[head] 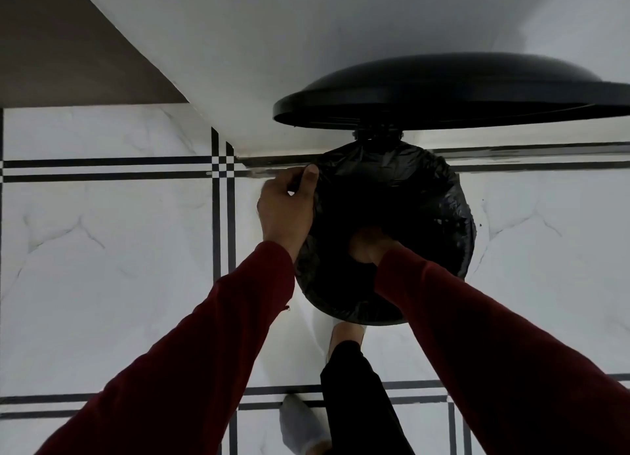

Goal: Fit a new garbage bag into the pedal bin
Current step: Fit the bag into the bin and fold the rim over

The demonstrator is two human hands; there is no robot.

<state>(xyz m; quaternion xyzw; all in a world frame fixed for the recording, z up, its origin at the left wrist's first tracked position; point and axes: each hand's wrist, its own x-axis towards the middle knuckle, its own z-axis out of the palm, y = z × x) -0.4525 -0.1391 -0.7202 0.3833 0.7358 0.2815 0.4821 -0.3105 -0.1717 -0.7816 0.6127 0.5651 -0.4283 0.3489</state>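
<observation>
A round pedal bin stands on the floor against the wall, its black lid (453,89) raised upright. A black garbage bag (426,195) lines the bin and is folded over its rim all round. My left hand (288,205) pinches the bag's edge at the left side of the rim. My right hand (370,246) reaches down inside the bag at the near side of the opening; its fingers are hidden in the dark, so its grip cannot be made out. Both arms wear dark red sleeves.
White marble-look floor tiles (102,267) with black stripe borders surround the bin. A white wall (238,45) rises behind it, with a brown surface (51,45) at the upper left. My foot (346,335) presses at the bin's base; the other foot (300,424) stands behind.
</observation>
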